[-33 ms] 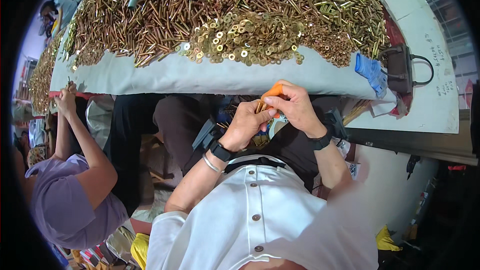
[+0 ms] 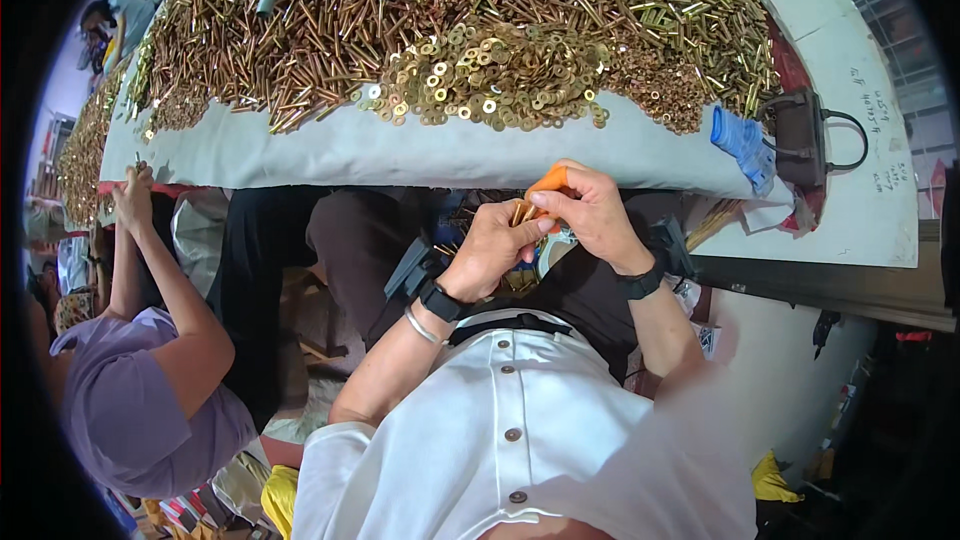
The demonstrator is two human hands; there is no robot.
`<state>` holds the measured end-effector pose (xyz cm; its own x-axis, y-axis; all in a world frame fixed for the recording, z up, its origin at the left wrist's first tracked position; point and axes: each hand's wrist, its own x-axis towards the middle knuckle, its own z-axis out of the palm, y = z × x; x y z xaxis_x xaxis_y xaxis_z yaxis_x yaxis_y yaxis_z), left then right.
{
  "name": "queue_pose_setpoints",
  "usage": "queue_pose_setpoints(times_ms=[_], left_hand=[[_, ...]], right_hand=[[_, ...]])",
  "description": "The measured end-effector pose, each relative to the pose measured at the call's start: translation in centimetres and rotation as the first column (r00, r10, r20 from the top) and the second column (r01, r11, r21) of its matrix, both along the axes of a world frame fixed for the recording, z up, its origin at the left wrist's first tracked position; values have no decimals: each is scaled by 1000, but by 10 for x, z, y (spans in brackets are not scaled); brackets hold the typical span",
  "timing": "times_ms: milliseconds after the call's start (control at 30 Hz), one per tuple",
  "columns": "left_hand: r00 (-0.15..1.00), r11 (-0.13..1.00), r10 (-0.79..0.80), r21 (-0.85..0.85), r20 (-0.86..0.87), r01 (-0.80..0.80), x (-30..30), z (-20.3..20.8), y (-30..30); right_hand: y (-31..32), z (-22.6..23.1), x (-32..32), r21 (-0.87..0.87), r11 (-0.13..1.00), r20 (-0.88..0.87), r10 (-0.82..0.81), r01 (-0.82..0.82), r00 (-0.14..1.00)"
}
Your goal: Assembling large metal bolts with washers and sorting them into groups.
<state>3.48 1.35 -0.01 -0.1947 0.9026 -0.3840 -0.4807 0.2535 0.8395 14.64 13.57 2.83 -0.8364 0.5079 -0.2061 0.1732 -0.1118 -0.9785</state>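
My two hands meet just below the table's near edge, above my lap. My left hand [image 2: 492,245] is closed around a few slim gold-coloured metal tubes [image 2: 521,210], whose ends stick up by the thumb. Close against it, my right hand [image 2: 590,212] is also closed, with thumb and forefinger pinching at the tube ends. An orange, soft-looking piece [image 2: 549,183] is wrapped at its fingers; whether it is a cloth or a finger cover, I cannot tell. On the table ahead lie a heap of gold washers [image 2: 500,75] and a small pile of nuts [image 2: 655,80].
A large heap of metal tubes [image 2: 330,30] covers the table behind the washers. Pale cloth [image 2: 400,155] lines the near edge. To the right are a blue cloth-like item [image 2: 742,145] and a dark handbag [image 2: 800,135]. A co-worker [image 2: 150,390] in purple sits at left.
My hands stay almost in place, with only a slight shift of the fingers at the tubes. The co-worker's hands have moved a little at the table edge.
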Motion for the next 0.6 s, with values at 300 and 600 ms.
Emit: queue_pose_setpoints(times_ms=[300, 600], left_hand=[[991, 998, 51, -50, 127, -45, -8, 8, -4], [973, 989, 148, 5, 178, -151, -4, -4, 3]], right_hand=[[9, -8, 5, 107, 992, 124, -76, 63, 989], [97, -25, -1, 937, 344, 97, -427, 62, 899]])
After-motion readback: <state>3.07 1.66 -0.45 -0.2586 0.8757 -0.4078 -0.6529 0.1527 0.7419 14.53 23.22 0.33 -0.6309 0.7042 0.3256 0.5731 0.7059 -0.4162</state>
